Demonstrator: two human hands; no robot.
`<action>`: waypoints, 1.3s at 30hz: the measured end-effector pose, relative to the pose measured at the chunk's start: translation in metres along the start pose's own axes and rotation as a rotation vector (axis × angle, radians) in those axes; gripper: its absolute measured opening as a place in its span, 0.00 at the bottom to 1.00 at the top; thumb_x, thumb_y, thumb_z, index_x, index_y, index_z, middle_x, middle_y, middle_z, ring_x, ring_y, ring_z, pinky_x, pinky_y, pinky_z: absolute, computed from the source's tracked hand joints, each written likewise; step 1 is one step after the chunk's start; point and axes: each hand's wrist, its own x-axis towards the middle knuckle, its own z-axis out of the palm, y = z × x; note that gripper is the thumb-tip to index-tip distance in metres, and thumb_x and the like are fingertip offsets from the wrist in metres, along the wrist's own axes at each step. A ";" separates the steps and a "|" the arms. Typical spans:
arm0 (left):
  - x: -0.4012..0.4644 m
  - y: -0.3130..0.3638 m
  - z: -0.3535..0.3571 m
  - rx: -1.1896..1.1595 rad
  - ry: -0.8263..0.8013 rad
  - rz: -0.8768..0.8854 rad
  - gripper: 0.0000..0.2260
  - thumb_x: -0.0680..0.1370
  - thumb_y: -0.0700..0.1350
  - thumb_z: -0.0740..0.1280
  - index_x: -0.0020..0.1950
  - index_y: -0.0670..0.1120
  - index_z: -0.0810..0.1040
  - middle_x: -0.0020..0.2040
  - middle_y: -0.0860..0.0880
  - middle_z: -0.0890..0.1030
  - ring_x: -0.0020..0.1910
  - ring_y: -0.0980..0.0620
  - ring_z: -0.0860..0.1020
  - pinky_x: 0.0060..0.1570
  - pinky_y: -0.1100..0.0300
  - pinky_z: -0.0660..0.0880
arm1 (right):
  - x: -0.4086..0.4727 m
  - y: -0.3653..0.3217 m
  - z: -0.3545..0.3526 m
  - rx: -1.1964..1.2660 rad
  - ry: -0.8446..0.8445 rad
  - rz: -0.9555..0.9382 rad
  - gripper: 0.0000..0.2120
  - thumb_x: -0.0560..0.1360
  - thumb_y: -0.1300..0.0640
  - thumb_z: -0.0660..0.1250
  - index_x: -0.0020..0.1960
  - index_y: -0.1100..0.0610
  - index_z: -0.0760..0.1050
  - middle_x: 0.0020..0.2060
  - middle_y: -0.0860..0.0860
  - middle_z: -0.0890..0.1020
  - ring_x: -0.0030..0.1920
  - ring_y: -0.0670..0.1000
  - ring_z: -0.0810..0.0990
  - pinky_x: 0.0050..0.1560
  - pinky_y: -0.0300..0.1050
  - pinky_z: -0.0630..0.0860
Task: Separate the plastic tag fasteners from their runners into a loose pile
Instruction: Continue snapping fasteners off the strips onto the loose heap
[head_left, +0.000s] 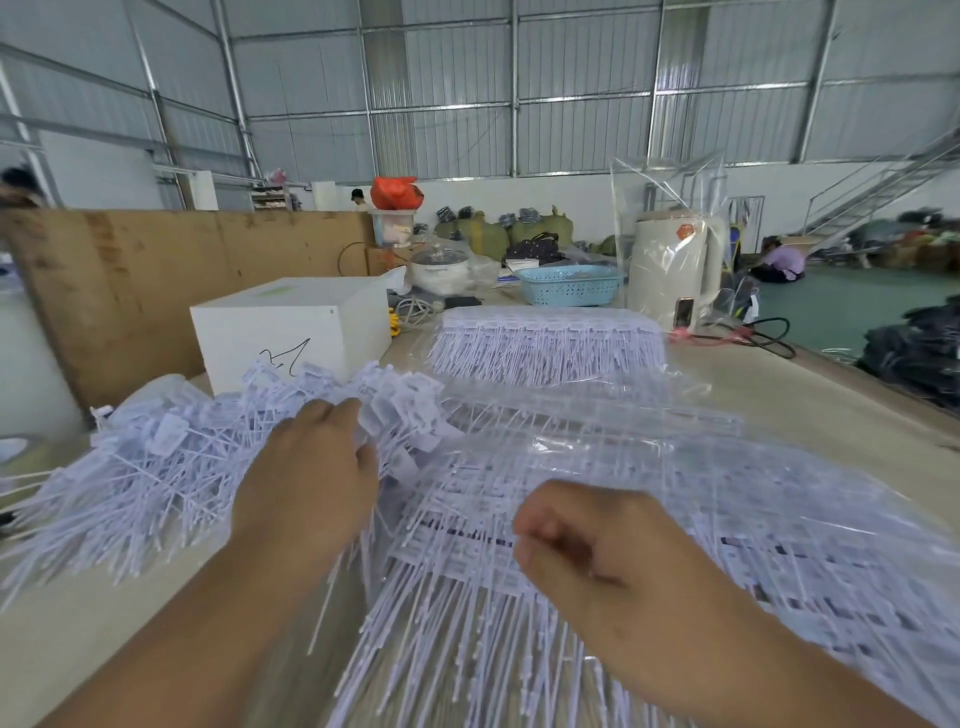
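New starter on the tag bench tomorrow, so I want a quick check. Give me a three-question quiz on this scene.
1. True or false: the loose pile lies on the left hand's side.
2. What stands behind the loose pile? A) blue basket B) white box C) kettle
3. Fill in: the right hand has curled fingers over the fasteners still on their ____.

Key
1. True.
2. B, the white box; the blue basket and kettle stand farther right.
3. Runners.
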 end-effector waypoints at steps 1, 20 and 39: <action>0.000 0.000 0.002 0.043 -0.011 0.028 0.18 0.80 0.46 0.60 0.70 0.47 0.72 0.62 0.44 0.75 0.60 0.40 0.73 0.55 0.47 0.74 | 0.000 0.001 0.001 -0.108 -0.047 -0.008 0.06 0.79 0.49 0.63 0.44 0.46 0.73 0.32 0.42 0.76 0.28 0.41 0.71 0.31 0.33 0.68; -0.030 0.035 -0.007 -0.376 -0.010 0.441 0.14 0.76 0.46 0.61 0.58 0.51 0.80 0.55 0.56 0.80 0.54 0.59 0.74 0.56 0.58 0.74 | 0.004 0.019 0.019 -0.666 -0.277 0.151 0.33 0.79 0.36 0.54 0.78 0.50 0.51 0.78 0.47 0.44 0.77 0.47 0.39 0.76 0.55 0.37; -0.037 0.038 0.008 -0.387 -0.223 0.499 0.18 0.75 0.54 0.61 0.65 0.59 0.73 0.55 0.63 0.76 0.55 0.66 0.72 0.55 0.63 0.72 | 0.013 0.018 0.007 -0.595 0.084 -0.087 0.13 0.77 0.54 0.61 0.61 0.48 0.67 0.54 0.44 0.67 0.55 0.49 0.60 0.62 0.46 0.62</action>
